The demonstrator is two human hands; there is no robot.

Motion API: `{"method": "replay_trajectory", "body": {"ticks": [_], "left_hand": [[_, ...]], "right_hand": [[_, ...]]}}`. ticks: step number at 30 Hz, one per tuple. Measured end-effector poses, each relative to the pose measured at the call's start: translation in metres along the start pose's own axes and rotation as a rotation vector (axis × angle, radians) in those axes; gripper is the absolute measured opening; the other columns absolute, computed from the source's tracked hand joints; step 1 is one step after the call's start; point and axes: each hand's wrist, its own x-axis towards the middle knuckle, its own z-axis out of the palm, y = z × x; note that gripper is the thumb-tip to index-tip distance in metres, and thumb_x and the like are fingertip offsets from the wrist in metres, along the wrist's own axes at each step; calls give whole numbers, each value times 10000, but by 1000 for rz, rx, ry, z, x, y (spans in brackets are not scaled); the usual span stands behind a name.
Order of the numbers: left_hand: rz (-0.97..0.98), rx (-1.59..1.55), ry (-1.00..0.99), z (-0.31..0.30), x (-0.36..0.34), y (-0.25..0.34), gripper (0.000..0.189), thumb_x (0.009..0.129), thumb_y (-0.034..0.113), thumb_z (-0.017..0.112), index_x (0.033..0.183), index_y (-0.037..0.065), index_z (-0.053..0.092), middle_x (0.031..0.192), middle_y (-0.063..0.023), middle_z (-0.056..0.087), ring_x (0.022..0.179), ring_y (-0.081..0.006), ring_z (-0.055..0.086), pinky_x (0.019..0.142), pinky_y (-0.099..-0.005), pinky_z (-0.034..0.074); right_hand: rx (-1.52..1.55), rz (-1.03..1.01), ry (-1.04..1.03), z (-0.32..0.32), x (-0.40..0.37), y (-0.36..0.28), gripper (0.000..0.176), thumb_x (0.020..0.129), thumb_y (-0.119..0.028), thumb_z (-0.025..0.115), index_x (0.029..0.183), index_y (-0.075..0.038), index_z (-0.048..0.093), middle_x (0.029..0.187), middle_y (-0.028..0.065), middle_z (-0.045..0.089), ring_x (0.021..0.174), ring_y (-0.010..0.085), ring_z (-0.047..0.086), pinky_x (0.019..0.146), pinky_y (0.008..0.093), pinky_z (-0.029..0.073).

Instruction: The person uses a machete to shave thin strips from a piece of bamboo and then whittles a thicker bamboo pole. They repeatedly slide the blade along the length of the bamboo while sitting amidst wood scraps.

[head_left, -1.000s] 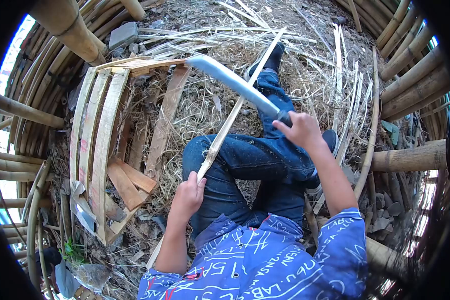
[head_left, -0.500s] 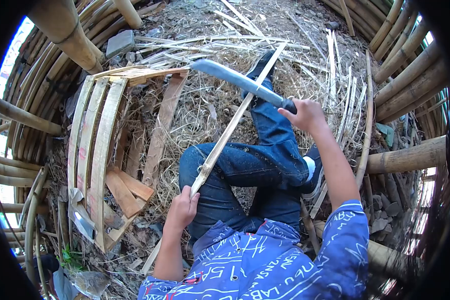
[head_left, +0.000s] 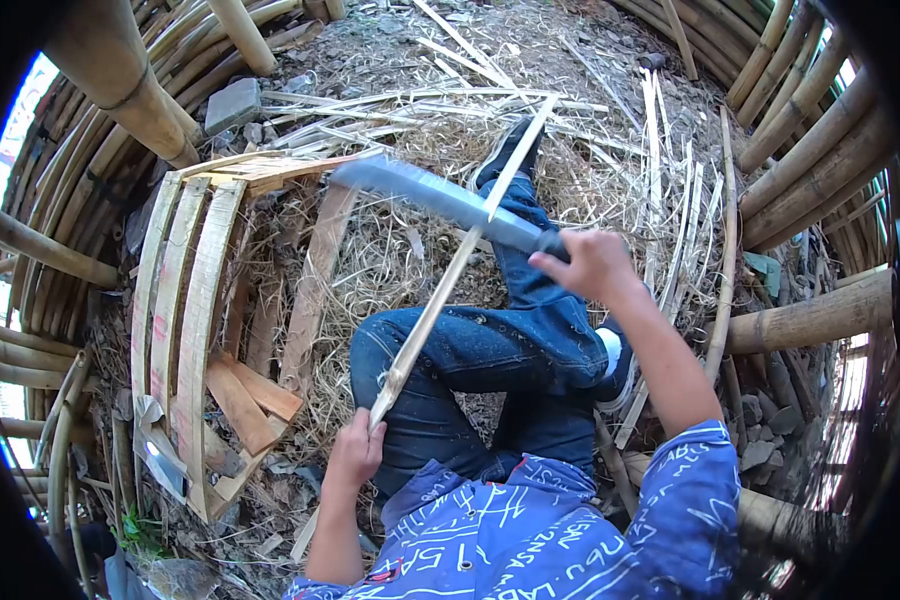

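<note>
In my right hand (head_left: 592, 266) is the dark handle of a machete (head_left: 410, 190), its blade slightly blurred and pointing left. The blade crosses a long pale bamboo strip (head_left: 432, 312) about two thirds of the way up and appears to touch it. My left hand (head_left: 355, 452) grips this strip near its lower end, beside my bent knee. The strip slants over my jeans (head_left: 470, 345) toward my outstretched shoe (head_left: 515, 150), and a short end sticks out below my left wrist.
A slatted wooden crate (head_left: 198, 330) lies at my left with wood pieces (head_left: 245, 395) inside. Shavings (head_left: 400, 270) and split strips (head_left: 685, 230) cover the ground. Bamboo poles (head_left: 815, 312) wall both sides, and a grey block (head_left: 233, 106) rests at the upper left.
My right hand and the machete have moved slightly left and down, toward me along the strip. My left hand still holds the strip; the whole view has shifted a little.
</note>
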Motion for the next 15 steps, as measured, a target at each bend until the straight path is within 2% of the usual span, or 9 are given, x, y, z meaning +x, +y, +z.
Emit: {"method": "replay_trajectory", "body": {"ticks": [2,5,11,13,15], "left_hand": [[-5,-5,-2,1,-6,-1,211,961,181,566,911,5,461,704,-287,578,713,-511,581,580,-547,425],[-20,-2,-3,2,-7,1,216,961,183,567,908,5,456,708,-286,579,721,-515,577,588,-551,427],[-28,-19,-5,2,-8,2,225,960,194,571,914,5,457,723,-289,587,742,-515,583,594,-548,437],[-46,-9,-16,2,-11,-1,235,957,203,577,915,4,460,738,-290,596,748,-509,591,603,-546,447],[-51,-3,-22,3,-14,-4,235,955,204,579,915,4,460,739,-289,599,745,-508,592,605,-546,449]], "right_hand": [[150,208,-92,-8,16,22,641,860,-688,561,852,-63,702,718,173,683,699,331,708,697,446,572],[-29,149,31,8,28,49,636,855,-688,567,844,-66,701,751,181,693,737,344,710,713,460,570],[-10,145,9,7,46,53,657,851,-700,556,855,-58,701,777,189,696,775,362,707,745,474,563],[76,292,-48,3,58,58,669,863,-703,537,858,-54,700,805,182,699,790,349,708,749,464,565],[69,332,-60,-5,64,70,687,879,-709,510,863,-50,703,826,168,702,816,326,710,762,456,562]]}}
